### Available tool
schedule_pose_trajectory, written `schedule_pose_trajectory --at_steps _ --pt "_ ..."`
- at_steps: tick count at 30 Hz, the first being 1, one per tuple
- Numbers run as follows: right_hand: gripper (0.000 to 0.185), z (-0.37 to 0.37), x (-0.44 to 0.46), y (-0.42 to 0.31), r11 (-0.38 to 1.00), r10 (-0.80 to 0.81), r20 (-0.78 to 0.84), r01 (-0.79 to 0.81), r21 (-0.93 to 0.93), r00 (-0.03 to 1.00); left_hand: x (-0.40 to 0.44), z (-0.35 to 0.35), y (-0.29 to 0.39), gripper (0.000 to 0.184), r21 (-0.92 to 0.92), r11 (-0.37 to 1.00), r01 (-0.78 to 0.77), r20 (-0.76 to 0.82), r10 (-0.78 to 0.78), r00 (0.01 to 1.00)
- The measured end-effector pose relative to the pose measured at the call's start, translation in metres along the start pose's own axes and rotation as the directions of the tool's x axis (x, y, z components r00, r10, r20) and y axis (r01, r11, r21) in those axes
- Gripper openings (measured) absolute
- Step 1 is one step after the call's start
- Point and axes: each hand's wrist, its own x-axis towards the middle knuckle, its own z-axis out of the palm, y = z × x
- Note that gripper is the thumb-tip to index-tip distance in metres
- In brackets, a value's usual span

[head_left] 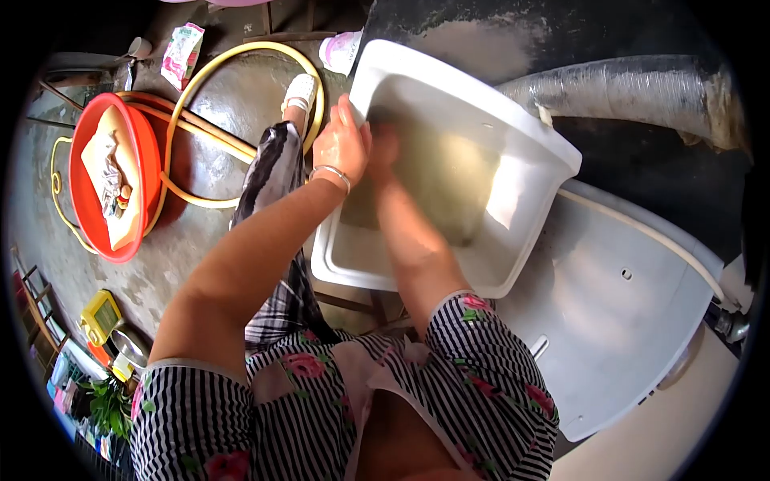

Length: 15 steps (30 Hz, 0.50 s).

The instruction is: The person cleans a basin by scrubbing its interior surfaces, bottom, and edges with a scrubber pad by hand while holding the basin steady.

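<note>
A white rectangular basin [449,67] holds cloudy, yellowish water [437,172]. My left hand [342,144], with a bangle on its wrist, is at the basin's left rim. Its fingers stretch forward and nothing shows in them; I cannot tell whether it presses on the rim. Inside the basin, near its left wall, my right hand [384,148] looks dim and blurred, at or under the water. Its fingers cannot be made out, nor whether they hold anything.
On the left floor stands a red tub [151,168] with a board and cloth inside. A yellow hose [239,50] loops beside it. A grey panel [618,321] is at the right, below a plastic-wrapped pipe [609,88]. A white cup-shaped container [340,53] is near the basin's far corner.
</note>
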Motion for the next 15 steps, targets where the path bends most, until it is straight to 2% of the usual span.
schedule_pose_trajectory --at_steps 3,4,8,11,14,15 --pt "0.025 -0.007 -0.023 0.014 0.997 -0.002 0.293 0.022 -0.068 0.956 0.000 0.001 -0.001 0.056 -0.008 1.000 0.000 0.011 0.000 1.000" --pt "0.024 -0.018 -0.038 0.011 0.992 -0.055 0.369 0.093 -0.086 0.928 0.000 0.001 -0.002 0.055 -0.006 1.000 -0.009 0.011 0.009 1.000" --pt "0.024 -0.053 -0.110 0.013 0.956 -0.210 0.545 0.287 -0.059 0.811 0.003 0.002 -0.003 0.055 -0.008 1.000 0.005 0.016 -0.005 1.000" --pt "0.029 -0.052 -0.099 0.012 0.914 -0.112 0.757 0.366 -0.176 0.644 0.001 0.002 -0.003 0.055 -0.006 1.000 -0.004 0.011 0.004 1.000" --pt "0.029 0.008 -0.070 0.064 0.830 -0.172 0.571 0.431 -0.355 0.802 0.002 0.005 -0.006 0.056 0.004 1.000 -0.013 0.007 0.013 1.000" --pt "0.028 0.023 -0.045 0.080 0.914 -0.125 0.503 0.296 -0.277 0.855 0.004 0.006 -0.006 0.056 0.005 1.000 -0.011 -0.005 0.011 1.000"
